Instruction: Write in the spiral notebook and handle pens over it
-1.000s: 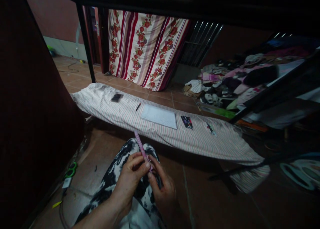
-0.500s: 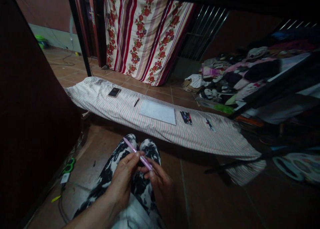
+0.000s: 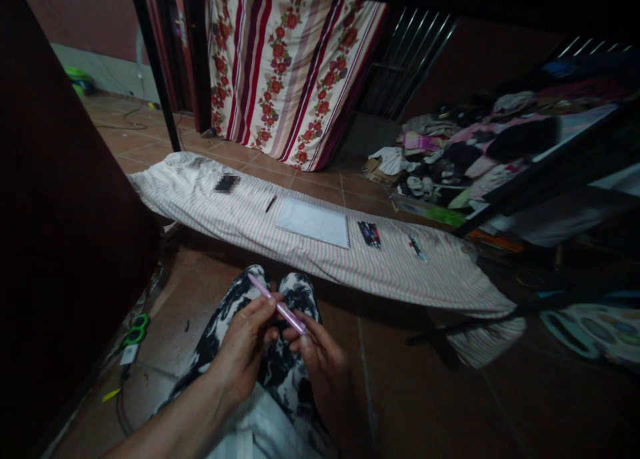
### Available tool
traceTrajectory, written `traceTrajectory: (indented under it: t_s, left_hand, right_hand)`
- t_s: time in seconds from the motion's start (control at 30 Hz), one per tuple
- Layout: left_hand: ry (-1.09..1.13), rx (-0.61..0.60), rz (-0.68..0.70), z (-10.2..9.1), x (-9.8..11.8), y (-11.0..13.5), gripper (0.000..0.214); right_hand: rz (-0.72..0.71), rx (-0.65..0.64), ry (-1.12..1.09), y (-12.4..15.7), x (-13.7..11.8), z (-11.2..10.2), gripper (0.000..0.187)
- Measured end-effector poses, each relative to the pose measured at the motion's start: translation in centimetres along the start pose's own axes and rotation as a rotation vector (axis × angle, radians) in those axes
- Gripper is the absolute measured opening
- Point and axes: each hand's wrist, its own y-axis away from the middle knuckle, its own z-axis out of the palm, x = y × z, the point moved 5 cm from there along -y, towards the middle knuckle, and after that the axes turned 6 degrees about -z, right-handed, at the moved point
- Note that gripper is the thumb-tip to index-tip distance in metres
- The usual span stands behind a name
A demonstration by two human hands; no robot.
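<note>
Over my lap, a slim pink pen (image 3: 287, 313) slants between my two hands, its pointed end up and to the left. My left hand (image 3: 250, 335) is closed, pinching the pen near its middle with thumb and fingers. At the lower end, my right hand (image 3: 320, 352) has thumb and fingers closed around the pen. Beyond my knees, a spiral sketchbook (image 3: 313, 223) lies on a striped cloth (image 3: 220, 212). A dark thin pen (image 3: 271, 203) rests left of it, and a bunch of dark pens (image 3: 369, 235) lies to its right.
A blurred dark object (image 3: 227, 183) is on the cloth's left part, small items (image 3: 416, 248) on its right. Green-handled scissors (image 3: 136, 329) and a cable are on the floor at left. A clothes heap (image 3: 475, 139) lies back right, beside a floral curtain (image 3: 280, 79).
My right hand has shifted slightly along the pen's lower end, and the gap between my hands is a little wider. The whole view has moved slightly.
</note>
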Motion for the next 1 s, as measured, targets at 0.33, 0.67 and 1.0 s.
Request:
traceTrajectory:
  t_s: [0.33, 0.67, 1.0]
  left_hand:
    - [0.064, -0.041, -0.100, 0.9, -1.1, -0.1, 0.010]
    - [0.276, -0.211, -0.167, 2.3, -1.0, -1.0, 0.006]
    - [0.270, -0.227, -0.202, 2.5, -1.3, -3.2, 0.010]
  right_hand:
    - [0.174, 0.279, -0.295, 0.2, 0.8, -0.4, 0.040]
    - [0.114, 0.074, -0.202, -1.9, -0.3, -0.4, 0.043]
    - [0.028, 0.077, -0.249, -3.2, 1.1, -0.1, 0.046]
